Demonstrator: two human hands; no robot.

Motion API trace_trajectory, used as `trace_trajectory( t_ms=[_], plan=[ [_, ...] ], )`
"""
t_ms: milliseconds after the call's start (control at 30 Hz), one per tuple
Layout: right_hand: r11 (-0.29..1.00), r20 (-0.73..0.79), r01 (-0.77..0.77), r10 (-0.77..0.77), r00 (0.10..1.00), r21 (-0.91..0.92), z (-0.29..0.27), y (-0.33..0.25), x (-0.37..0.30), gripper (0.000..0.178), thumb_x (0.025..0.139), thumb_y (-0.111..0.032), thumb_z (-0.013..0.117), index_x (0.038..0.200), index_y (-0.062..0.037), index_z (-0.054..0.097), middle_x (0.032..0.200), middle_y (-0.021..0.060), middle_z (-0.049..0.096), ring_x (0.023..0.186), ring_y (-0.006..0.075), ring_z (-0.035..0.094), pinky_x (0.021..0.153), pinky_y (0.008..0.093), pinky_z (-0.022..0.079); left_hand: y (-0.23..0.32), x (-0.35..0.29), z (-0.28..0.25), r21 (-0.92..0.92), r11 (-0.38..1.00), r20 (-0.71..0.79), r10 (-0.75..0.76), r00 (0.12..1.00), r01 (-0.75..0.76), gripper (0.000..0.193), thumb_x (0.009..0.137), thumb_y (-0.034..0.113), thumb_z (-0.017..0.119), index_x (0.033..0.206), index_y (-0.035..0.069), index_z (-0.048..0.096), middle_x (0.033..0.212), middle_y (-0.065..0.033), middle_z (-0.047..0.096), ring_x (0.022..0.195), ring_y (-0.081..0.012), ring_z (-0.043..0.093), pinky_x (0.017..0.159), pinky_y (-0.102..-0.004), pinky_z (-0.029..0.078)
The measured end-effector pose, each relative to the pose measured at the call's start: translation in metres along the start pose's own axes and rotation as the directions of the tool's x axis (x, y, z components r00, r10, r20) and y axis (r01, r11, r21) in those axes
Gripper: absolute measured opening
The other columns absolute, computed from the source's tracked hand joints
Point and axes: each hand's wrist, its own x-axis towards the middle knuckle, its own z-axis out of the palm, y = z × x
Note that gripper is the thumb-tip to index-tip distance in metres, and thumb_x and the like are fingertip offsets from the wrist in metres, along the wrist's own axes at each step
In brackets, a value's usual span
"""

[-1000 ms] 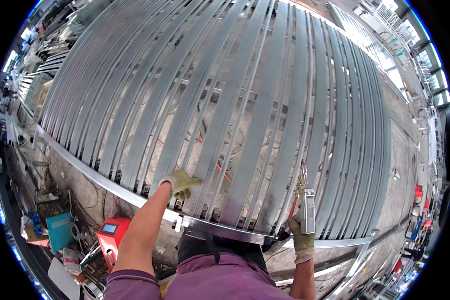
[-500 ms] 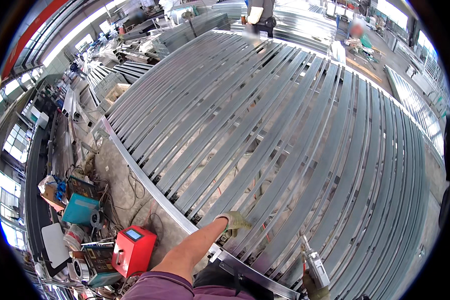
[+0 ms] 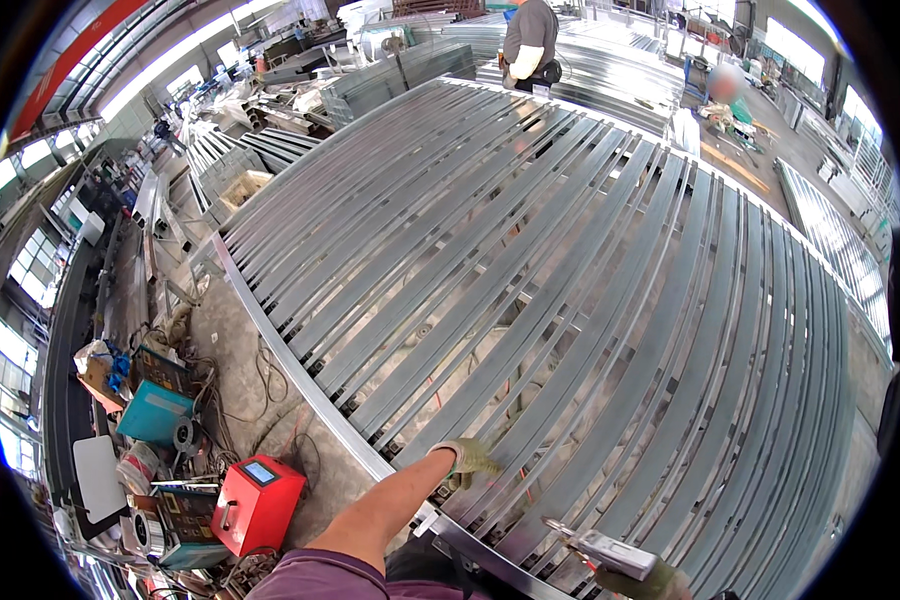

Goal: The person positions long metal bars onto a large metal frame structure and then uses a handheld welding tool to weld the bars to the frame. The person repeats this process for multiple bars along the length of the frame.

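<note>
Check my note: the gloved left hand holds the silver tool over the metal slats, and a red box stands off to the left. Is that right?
Not quite: the head view shows the gloved right hand holding the silver tool over the metal slats. The red box does stand off to the left.

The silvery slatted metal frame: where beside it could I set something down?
On the bare grey concrete floor between the silvery slatted metal frame and the tangled dark cables. It's crowded around the boxy red machine and teal box.
</note>
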Motion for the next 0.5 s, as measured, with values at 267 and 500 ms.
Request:
trace_trajectory(
  t_ms=[267, 500],
  plan=[
    [1.0, 0.434, 0.006, -0.002, 0.901, -0.009, 0.02, 0.01, 0.063, 0.092, 0.098, -0.042, 0.078, 0.168, -0.0161, 0.025, 0.169, 0.0147, 0.024, 0.155, 0.0183, 0.026, 0.126, 0.0341, 0.025, -0.004, 0.01, 0.001, 0.031, 0.998, -0.015, -0.062, 0.998, 0.063, 0.093, 0.09, 0.061, 0.077, 0.157, 0.001, 0.05, 0.106, -0.0304, 0.078, 0.078, -0.0374, 0.078, 0.074, -0.048, 0.063],
    [0.998, 0.522, -0.034, 0.001, 0.853, 0.053, 0.051, 0.027, 0.09, 0.092, 0.099, -0.042, 0.078, 0.169, -0.016, 0.025, 0.17, 0.0149, 0.025, 0.155, 0.0185, 0.027, 0.127, 0.0343, 0.025, -0.002, 0.002, 0.001, 0.031, 0.997, 0.004, -0.076, 0.997, 0.076, 0.087, 0.091, 0.062, 0.077, 0.156, 0.008, 0.055, 0.108, -0.027, 0.079, 0.072, -0.0342, 0.075, 0.073, -0.0469, 0.063]
  ],
)
